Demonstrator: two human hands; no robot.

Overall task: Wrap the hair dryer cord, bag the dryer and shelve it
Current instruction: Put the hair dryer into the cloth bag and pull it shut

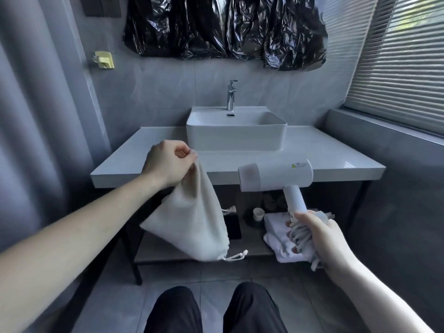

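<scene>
A white basin [236,131] sits on the vanity counter [324,152].

Hair dryer [276,175] – white; drawstring bag [192,217] – off-white; cord [301,236] – pale grey; sink [236,131] – white; plastic sheeting [225,27] – glossy black.

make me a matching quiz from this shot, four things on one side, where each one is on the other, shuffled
Things:
1. hair dryer
2. cloth bag
3. faucet
4. small cup

Places:
A. behind the sink basin
B. hanging from the left hand
C. on the lower shelf
D. held up in the right hand, cord bundled

Pairs: 1-D, 2-B, 3-A, 4-C
</scene>
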